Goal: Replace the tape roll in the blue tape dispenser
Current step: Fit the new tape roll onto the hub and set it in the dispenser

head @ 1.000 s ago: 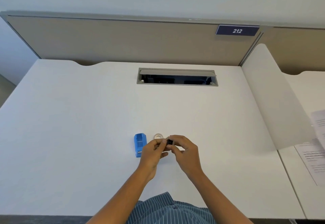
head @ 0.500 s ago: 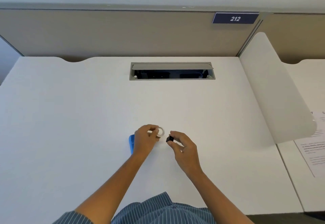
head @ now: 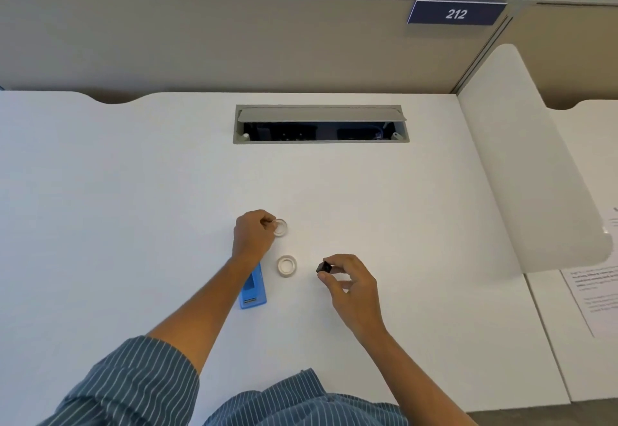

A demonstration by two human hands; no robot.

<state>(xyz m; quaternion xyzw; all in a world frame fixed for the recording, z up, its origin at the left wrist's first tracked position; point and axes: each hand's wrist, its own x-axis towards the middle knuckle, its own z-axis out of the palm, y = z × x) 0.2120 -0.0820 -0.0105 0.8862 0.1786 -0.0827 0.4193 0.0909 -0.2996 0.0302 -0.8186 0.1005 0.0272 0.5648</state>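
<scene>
- My left hand (head: 254,235) reaches to the far side of the desk (head: 133,208) and pinches the rim of a clear tape ring (head: 280,227). It looks thin, so I judge it the used-up roll being set out of the way, though I cannot be sure from here.
- My right hand (head: 347,283) is closed on a small black hub (head: 324,268), lifted off the desk, probably kept ready for the new roll.
- My hands are well apart.
- A second tape roll (head: 287,265) lies flat between them, just right of the blue dispenser (head: 253,288), which rests partly under my left forearm.
- A dark sign (head: 456,13) on the far partition reads "212".
- The printing on the paper (head: 595,292) at the right is too small to read.
</scene>
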